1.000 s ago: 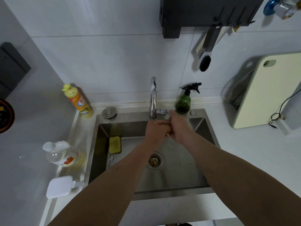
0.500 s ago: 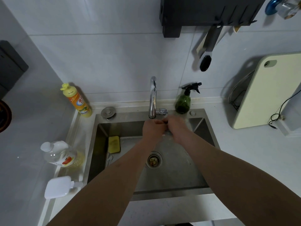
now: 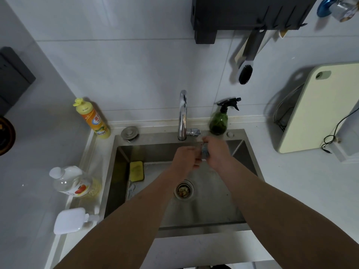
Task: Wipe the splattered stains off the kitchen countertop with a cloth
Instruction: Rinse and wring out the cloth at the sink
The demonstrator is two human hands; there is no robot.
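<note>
Cloth (image 3: pixel 205 152): soft, wet, light; bunched at sink's (image 3: pixel 213 226) twelve o'clock, left hand (image 3: pixel 185 158) and right hand (image 3: pixel 217 152) fingers curled round it; grip bunched middle.

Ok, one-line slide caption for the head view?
Both hands, left and right, wring a small cloth over the sink.

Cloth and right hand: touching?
Touching. The head view shows the right hand curled round the small bunched cloth above the sink.

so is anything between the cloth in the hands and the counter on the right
Nothing visible. Both hands, left and right, grip the small blue-grey cloth over the steel sink; only the sink's right rim lies before the bare white countertop.
</note>
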